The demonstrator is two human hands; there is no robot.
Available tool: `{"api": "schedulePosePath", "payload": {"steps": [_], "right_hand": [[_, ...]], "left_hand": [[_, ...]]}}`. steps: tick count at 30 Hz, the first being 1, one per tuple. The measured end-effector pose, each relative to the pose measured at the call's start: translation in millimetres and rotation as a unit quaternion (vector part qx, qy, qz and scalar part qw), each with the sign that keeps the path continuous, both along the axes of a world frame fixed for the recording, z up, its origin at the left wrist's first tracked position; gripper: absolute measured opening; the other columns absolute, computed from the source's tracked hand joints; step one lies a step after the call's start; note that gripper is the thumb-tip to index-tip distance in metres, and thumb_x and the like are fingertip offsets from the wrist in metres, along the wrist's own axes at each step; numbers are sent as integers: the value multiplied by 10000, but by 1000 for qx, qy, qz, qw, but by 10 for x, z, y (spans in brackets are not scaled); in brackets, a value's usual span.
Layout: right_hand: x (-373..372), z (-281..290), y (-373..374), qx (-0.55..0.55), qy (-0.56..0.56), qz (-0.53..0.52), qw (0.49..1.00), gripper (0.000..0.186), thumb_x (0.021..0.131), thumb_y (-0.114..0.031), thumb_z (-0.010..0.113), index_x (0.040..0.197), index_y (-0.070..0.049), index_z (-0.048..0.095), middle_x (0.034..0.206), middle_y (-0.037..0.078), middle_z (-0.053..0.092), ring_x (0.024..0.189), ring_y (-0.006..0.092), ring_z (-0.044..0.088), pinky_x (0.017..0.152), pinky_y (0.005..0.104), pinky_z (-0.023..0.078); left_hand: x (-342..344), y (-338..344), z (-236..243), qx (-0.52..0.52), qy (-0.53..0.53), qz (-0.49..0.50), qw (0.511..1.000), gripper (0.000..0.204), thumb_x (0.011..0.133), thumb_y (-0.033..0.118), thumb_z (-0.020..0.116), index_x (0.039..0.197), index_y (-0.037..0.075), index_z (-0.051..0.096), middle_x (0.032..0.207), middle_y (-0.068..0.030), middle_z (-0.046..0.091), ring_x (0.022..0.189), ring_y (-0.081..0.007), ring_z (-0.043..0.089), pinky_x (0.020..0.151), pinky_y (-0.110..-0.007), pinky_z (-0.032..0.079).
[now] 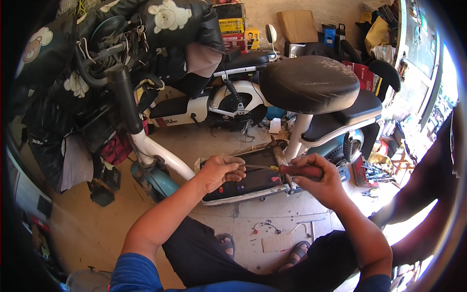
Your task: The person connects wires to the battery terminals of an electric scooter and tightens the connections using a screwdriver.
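A screwdriver point(302, 171) with a dark red handle lies in my right hand point(327, 181), fingers wrapped round it. Its thin shaft points left, level, above the open footboard of an electric scooter point(170, 162). At the shaft's tip, the fingers of my left hand point(218, 174) are pinched together; whatever sits between them is too small to make out. Below both hands, a dark battery compartment point(258, 181) shows in the footboard, with bits of red on it. The scooter's worn black seat point(311, 85) rises just beyond my right hand.
A second scooter point(199, 109) stands behind, beside black padded covers point(170, 19). On the floor near my feet lie a cardboard piece point(277, 243) and short wires point(266, 227). Tools point(374, 173) are heaped at right, near a person's dark-clothed leg point(413, 194). Boxes point(231, 27) stand at the back.
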State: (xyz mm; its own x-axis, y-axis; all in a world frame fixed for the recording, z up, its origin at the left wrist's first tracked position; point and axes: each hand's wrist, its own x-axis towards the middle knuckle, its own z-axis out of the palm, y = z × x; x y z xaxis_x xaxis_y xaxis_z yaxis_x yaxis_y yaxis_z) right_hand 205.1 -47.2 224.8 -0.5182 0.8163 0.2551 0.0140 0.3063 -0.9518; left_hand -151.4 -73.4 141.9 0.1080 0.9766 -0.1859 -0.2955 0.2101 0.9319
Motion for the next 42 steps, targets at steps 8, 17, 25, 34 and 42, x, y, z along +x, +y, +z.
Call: {"api": "schedulePosePath", "payload": {"steps": [8,17,25,34,42], "right_hand": [[-163,-180,-20,-246,158,6,956,315,1033,-121,741,1244,-1,541,1294,231,733,1095,270,758,988,364,635],[-180,-304,130,-294,233,-15,927,436,1038,-119,736,1347,33,468,1272,216,704,1092,270,755,955,352,653],[-176,-290,131,-290,209,-24,934,381,1046,-96,712,1330,26,488,1263,217,715,1068,260,760,922,350,650],[-145,-225,47,-289,183,-27,939,257,1059,-80,675,1273,-37,537,1283,273,727,1015,246,770,904,335,663],[-97,-238,77,-290,191,-26,937,310,1041,-80,711,1281,-2,531,1186,192,736,997,242,773,890,331,676]], "left_hand": [[-65,45,-77,9,-40,44,998,240,1094,94,615,1261,-56,700,1103,-142,769,972,-239,786,815,-308,664],[-465,87,-62,46,-35,48,997,314,1070,191,670,1319,1,693,1094,-163,767,964,-259,782,810,-362,650],[-984,243,-963,-54,796,-28,603,268,844,107,736,1085,9,803,1087,-220,779,1030,-391,754,882,-486,609],[-830,309,-1031,-122,813,-21,569,282,874,149,672,1083,40,826,1153,-188,795,1097,-344,771,851,-474,630],[-1141,484,-967,-159,413,227,867,273,963,218,728,1071,-30,689,1027,-194,756,751,-262,765,576,-393,589]]}}
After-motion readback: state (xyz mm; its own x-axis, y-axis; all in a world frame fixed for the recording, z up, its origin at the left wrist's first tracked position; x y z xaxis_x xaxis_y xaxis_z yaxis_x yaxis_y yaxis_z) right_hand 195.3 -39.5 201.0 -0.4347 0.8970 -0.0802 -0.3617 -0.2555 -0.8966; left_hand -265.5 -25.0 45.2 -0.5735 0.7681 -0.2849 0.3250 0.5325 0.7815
